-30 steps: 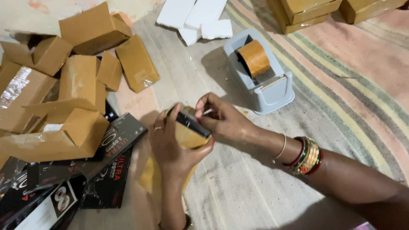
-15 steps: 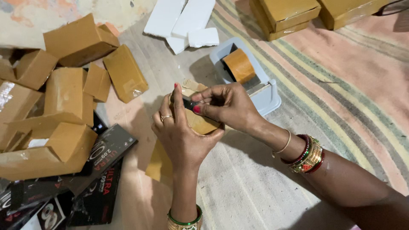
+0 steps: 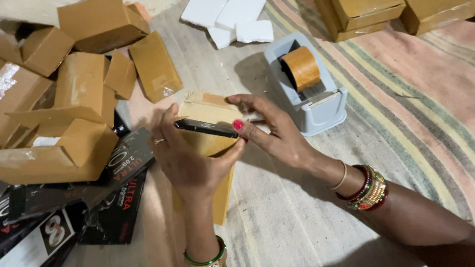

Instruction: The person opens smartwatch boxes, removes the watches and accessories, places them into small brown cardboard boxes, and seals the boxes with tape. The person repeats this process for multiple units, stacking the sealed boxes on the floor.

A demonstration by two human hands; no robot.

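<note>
At centre frame we see the left hand (image 3: 190,158) and right hand (image 3: 269,131) both gripping a slim black box (image 3: 205,128) over a brown cardboard sleeve (image 3: 210,148), left of a grey tape dispenser (image 3: 316,106).

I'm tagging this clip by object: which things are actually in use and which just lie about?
In use: left hand, right hand, black flat item, small cardboard box.

Lying about: tape dispenser, white foam pieces, cardboard boxes, black printed cartons.

A striped mat (image 3: 396,113) covers the floor. On it sit brown boxes (image 3: 79,89), a grey tape holder (image 3: 316,109), white foam pieces (image 3: 227,20) and black boxes (image 3: 114,198).
</note>
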